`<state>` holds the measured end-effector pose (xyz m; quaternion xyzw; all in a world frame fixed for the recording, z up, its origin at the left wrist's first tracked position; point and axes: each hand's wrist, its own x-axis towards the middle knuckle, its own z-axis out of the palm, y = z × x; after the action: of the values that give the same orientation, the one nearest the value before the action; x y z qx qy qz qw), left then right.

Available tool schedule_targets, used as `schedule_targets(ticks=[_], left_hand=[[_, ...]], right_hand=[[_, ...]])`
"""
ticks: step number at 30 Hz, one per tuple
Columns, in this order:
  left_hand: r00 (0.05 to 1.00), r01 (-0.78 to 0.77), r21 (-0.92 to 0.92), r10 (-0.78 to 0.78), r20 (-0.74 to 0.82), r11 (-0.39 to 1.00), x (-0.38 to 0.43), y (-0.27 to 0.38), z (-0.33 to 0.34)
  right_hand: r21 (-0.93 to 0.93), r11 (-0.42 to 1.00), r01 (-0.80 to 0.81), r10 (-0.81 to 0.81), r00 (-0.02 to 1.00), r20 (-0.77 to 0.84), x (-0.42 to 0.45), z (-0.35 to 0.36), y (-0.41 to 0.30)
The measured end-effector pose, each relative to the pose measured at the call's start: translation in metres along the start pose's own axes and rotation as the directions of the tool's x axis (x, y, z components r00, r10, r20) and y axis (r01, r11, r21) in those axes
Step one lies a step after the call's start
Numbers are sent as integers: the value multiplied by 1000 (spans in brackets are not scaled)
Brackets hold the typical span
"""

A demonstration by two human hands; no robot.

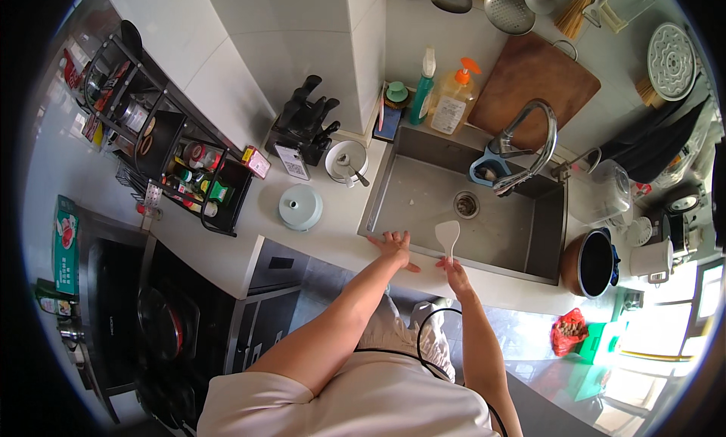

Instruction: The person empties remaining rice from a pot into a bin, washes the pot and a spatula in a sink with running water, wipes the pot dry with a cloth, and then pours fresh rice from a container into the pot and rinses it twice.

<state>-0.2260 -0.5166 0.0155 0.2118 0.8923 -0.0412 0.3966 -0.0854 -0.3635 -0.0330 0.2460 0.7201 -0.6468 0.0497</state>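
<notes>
My left hand [396,251] rests on the pale counter [334,238] at the sink's near left corner, its fingers spread and nothing in them. In my right hand [455,273], at the sink's near edge, is the handle of a white rice paddle [448,234], its flat blade over the basin. The grey sink [420,193] has a round drain strainer [467,204] and small bits of residue on its floor. A chrome faucet [551,142] arches over its far side, beside a blue strainer basket [482,167].
Left of the sink are a lidded light-blue pot [300,207], white bowls with a spoon [347,159] and a knife block [300,130]. Behind it stand a soap pump bottle [451,105] and a wooden cutting board [533,91]. A dark-lined pot [590,264] is at the right.
</notes>
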Motion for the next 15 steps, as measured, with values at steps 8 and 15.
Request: schedule_targets(ticks=[8, 15], left_hand=[[999, -16, -49, 15, -36, 999, 2, 1, 2], [999, -14, -55, 12, -35, 998, -2, -2, -2]], right_hand=[[-43, 999, -20, 20, 1000, -20, 0, -2, 1], [-69, 996, -61, 60, 998, -16, 1, -1, -5]])
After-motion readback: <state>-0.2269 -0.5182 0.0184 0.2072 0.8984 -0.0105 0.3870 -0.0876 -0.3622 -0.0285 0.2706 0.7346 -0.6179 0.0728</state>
